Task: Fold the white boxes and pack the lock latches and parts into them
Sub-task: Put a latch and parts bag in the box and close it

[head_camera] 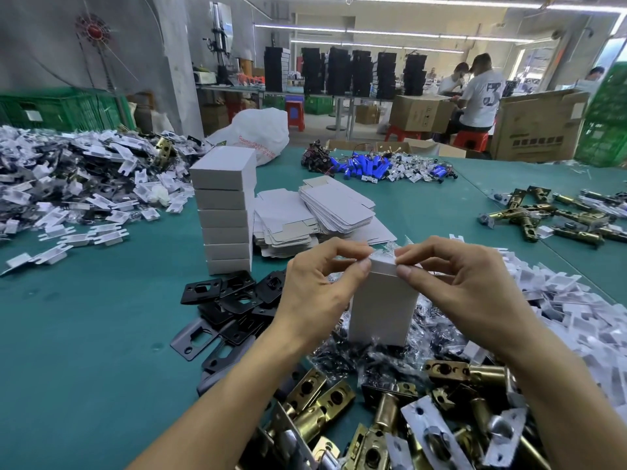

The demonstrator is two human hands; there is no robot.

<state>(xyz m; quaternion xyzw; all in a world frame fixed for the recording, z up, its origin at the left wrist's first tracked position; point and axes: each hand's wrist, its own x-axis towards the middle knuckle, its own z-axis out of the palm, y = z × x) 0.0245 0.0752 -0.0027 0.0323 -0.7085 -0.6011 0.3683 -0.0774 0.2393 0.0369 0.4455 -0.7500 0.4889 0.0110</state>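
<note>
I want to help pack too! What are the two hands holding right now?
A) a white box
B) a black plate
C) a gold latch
A: the left hand and right hand both pinch the top of the upright white box.

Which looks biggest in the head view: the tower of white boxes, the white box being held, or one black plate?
1. tower of white boxes
2. held white box, though being nearer the camera makes it look larger
3. black plate
</note>
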